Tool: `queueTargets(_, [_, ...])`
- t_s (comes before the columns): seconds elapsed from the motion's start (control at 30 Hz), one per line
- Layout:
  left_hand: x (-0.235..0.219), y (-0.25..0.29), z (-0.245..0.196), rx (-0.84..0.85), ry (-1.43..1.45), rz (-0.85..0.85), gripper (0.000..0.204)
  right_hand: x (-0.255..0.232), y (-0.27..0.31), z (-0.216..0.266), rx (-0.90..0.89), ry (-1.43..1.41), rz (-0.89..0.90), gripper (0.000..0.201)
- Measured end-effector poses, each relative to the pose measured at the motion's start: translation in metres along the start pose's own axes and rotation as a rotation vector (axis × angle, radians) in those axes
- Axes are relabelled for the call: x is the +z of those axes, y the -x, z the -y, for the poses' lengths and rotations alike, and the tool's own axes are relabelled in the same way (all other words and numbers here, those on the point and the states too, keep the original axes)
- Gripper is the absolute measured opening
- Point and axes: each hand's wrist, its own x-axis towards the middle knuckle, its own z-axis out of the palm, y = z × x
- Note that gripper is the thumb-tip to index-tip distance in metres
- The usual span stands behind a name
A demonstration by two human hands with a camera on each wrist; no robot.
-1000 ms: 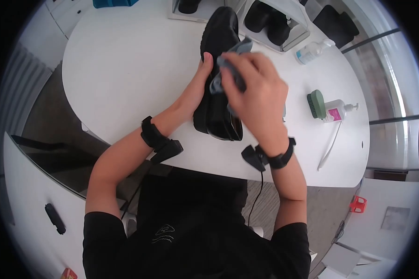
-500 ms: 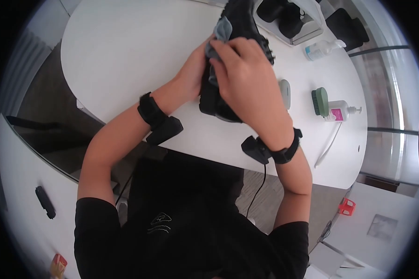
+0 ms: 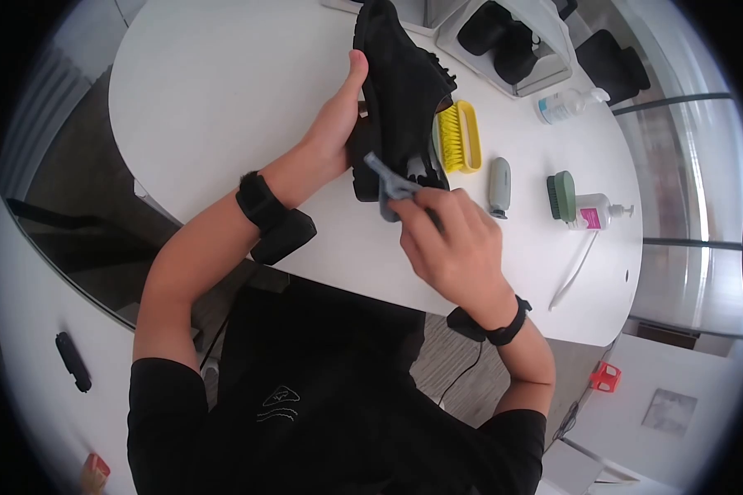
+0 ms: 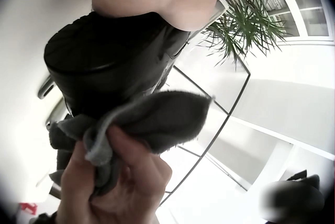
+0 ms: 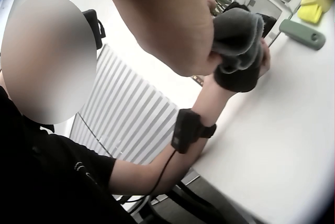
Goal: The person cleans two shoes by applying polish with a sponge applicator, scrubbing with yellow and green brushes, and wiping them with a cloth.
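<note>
A black shoe [image 3: 396, 91] with a chunky sole is held over the near part of the white table, toe pointing away and heel toward the person. The left hand [image 3: 334, 120] grips it from the left, thumb up along its side. In the right hand [image 3: 462, 247], fingers and thumb pinch a crumpled grey cloth [image 3: 392, 188] beside the shoe's heel end. From the left wrist, the cloth [image 4: 167, 119] overlaps the lower edge of the heel [image 4: 99, 51]. The right wrist view has the cloth [image 5: 238, 33] bunched at the fingertips, covering much of the shoe.
Right of the shoe lie a yellow brush [image 3: 472, 136], a grey-green oblong item [image 3: 499, 186] and a green brush [image 3: 563, 196] against a white pump bottle [image 3: 594, 214]. A thin white stick [image 3: 574, 276] lies nearer. Behind stand a clear pump bottle [image 3: 563, 107] and a white box [image 3: 450, 41] containing black objects.
The right hand and cloth have moved from the shoe's upper toward the heel, nearer the body. The shoe has been turned in the left hand, and the yellow brush has come into view.
</note>
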Motion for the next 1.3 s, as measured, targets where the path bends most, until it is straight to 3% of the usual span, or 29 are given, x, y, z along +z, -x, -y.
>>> queueTargets(0.13, [0.012,0.015,-0.003,-0.106,-0.069,0.158,0.084,-0.002,-0.017,-0.019,0.126,0.044,-0.125,0.038])
queueTargets(0.27, [0.02,0.02,0.01,-0.138,-0.21,0.171,0.081,0.015,-0.047,-0.056,0.2,0.025,-0.316,0.026])
queueTargets(0.4, [0.029,0.02,-0.003,-0.086,-0.091,0.134,0.082,0.012,-0.058,-0.098,0.418,0.078,-0.402,0.022])
queueTargets(0.47, [0.028,0.019,-0.015,0.066,-0.053,0.193,0.084,0.017,-0.045,-0.125,0.536,-0.035,-0.367,0.023])
queueTargets(0.53, [0.008,0.011,-0.028,0.109,-0.13,0.197,0.089,0.023,-0.033,-0.118,0.557,-0.133,-0.338,0.024])
queueTargets(0.6, [-0.017,-0.001,-0.038,0.046,0.116,0.283,0.096,0.037,-0.023,-0.097,0.51,-0.412,-0.155,0.026])
queueTargets(0.67, [-0.012,0.002,-0.048,0.01,0.303,0.43,0.109,0.046,-0.018,-0.07,0.485,-0.599,-0.046,0.028])
queueTargets(0.77, [-0.003,0.008,-0.051,0.098,0.222,0.439,0.113,0.049,-0.01,-0.052,0.5,-0.701,0.014,0.033])
queueTargets(0.8, [-0.003,0.008,-0.05,0.06,0.169,0.394,0.111,0.052,-0.008,-0.052,0.498,-0.703,0.003,0.033])
queueTargets(0.87, [-0.003,0.009,-0.044,0.033,0.115,0.353,0.11,0.058,-0.002,-0.055,0.646,-0.32,-0.074,0.034])
queueTargets(0.9, [0.0,0.009,-0.04,0.005,0.076,0.326,0.113,0.062,0.002,-0.056,0.637,-0.318,-0.084,0.034])
queueTargets(0.97, [0.007,0.012,-0.032,-0.043,-0.011,0.279,0.115,0.073,0.01,-0.058,0.664,-0.13,-0.012,0.035])
queueTargets(1.1, [-0.003,0.009,-0.019,-0.072,-0.162,0.337,0.107,0.075,0.017,-0.063,0.691,-0.188,0.031,0.032])
queueTargets(1.2, [-0.016,0.004,-0.01,-0.086,-0.268,0.259,0.1,0.062,0.026,-0.074,0.697,-0.278,0.01,0.033])
queueTargets(1.27, [-0.022,0.006,-0.007,-0.168,-0.366,0.256,0.095,0.042,0.033,-0.081,0.735,-0.362,-0.165,0.037])
queueTargets(1.3, [-0.021,0.008,-0.011,-0.287,-0.259,0.247,0.079,0.029,0.036,-0.086,0.766,-0.393,-0.176,0.041])
